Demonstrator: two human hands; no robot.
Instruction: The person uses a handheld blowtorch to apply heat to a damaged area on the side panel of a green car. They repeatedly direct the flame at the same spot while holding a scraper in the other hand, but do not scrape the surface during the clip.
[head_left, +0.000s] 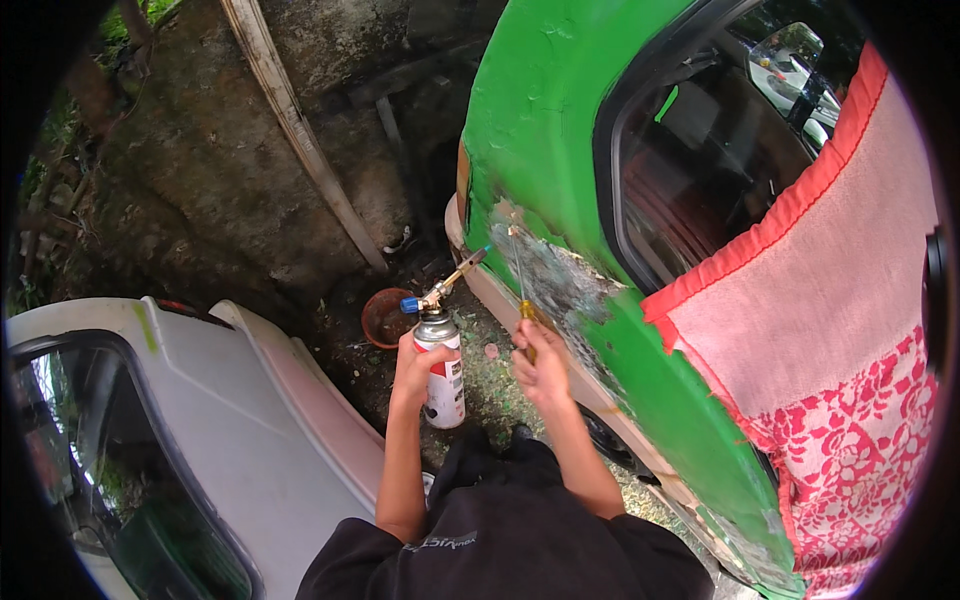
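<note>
My left hand (410, 370) is closed around the white and red can of a gas torch (447, 385), held upright. The torch's brass nozzle, with a blue knob at its base, slants up to the right toward the green car (540, 110). A faint bluish tint shows at the nozzle's end; I cannot tell if it is a flame. In my right hand (543, 370) is a screwdriver (528, 312) with a yellow handle. Its thin shaft reaches up to a scraped grey patch (565, 278) on the car's panel, around which the green paint is wrinkled and lifted.
A pink and red patterned cloth (790, 270) hangs over the green car's side. Close on the left stands a white car (240, 390). A reddish bucket (386, 318) and a long wooden plank (300, 130) are ahead. Paint flakes litter the ground.
</note>
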